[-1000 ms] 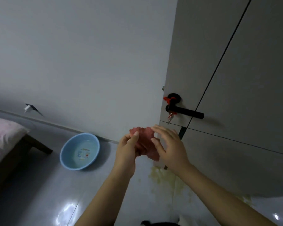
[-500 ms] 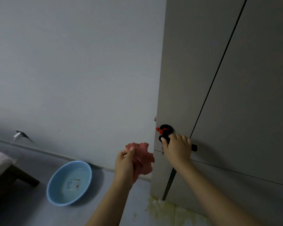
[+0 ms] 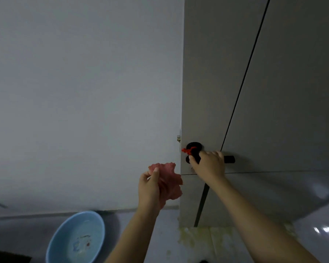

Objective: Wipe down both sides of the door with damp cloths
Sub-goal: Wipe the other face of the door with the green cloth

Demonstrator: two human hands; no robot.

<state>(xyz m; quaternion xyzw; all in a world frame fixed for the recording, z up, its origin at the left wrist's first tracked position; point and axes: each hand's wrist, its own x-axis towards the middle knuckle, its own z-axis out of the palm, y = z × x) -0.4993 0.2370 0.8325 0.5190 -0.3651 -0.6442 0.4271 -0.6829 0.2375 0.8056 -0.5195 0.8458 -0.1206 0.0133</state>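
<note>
Fingers of the right hand (image 3: 209, 164) curl round the door handle (image 3: 228, 159) while the left hand (image 3: 148, 185) pinches the cloth (image 3: 169, 182) (seemingly damp), so drips could slick the floor (image 3: 235, 242).

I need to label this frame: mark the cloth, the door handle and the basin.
cloth (image 3: 169, 183): head view, on the pink fabric right of the left thumb.
door handle (image 3: 229, 159): head view, on the black lever end beyond the right hand.
basin (image 3: 54, 242): head view, on the blue left rim.

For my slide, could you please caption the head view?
Right hand grips door handle; left hand holds pink cloth.
</note>
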